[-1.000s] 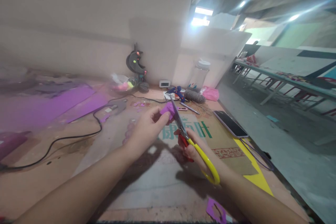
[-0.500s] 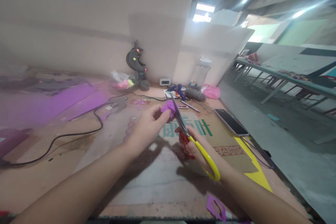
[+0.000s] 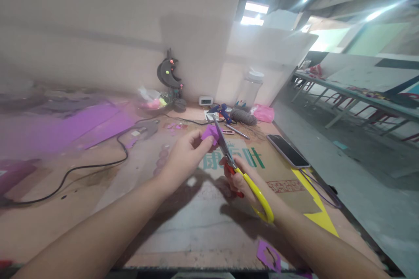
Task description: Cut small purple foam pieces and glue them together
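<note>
Between the thumb and fingers of my left hand is a small piece of purple paper or felt. My right hand grips scissors with one yellow and one red handle, its fingers partly hidden by them. The blades point up and away, and the purple piece lies at them, near their tips. Whether the blades are cutting into it I cannot tell. Both hands are raised over a cardboard sheet with green lettering. A purple scrap with a cut-out lies by the near table edge.
A phone lies at the right. Farther back are a blue glue gun, grey yarn, a clear jar, a small clock and a dark moon-shaped ornament. A black cable crosses the left side beside purple sheets.
The view has shifted slightly. Both hands keep nearly the same place, with the purple piece still at the scissor blades; the piece appears turned a little and flatter.
</note>
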### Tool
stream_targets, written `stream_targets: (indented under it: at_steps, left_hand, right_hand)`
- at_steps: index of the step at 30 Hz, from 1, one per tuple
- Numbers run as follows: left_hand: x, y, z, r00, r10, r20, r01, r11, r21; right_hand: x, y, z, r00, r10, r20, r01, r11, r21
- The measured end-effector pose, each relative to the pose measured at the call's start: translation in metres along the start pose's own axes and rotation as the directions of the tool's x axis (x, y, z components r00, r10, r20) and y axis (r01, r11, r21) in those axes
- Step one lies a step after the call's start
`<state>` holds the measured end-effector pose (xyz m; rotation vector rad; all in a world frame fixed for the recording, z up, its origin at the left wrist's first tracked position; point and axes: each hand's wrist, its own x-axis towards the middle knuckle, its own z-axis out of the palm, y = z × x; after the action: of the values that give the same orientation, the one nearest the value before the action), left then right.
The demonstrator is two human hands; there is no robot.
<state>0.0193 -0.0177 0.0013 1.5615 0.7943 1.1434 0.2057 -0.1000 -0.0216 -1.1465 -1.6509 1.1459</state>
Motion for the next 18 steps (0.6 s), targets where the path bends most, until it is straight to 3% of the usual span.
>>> stream_targets:
  at_steps: [18]
  left_hand:
    - [0.0012, 0.0028, 0.0015, 0.999, -0.037, -0.017, 0.037, 0.999, -0.008]
  right_hand:
    - [0.0007, 0.0023, 0.002, 1.0, -0.001, -0.018, 0.001, 1.0, 0.017]
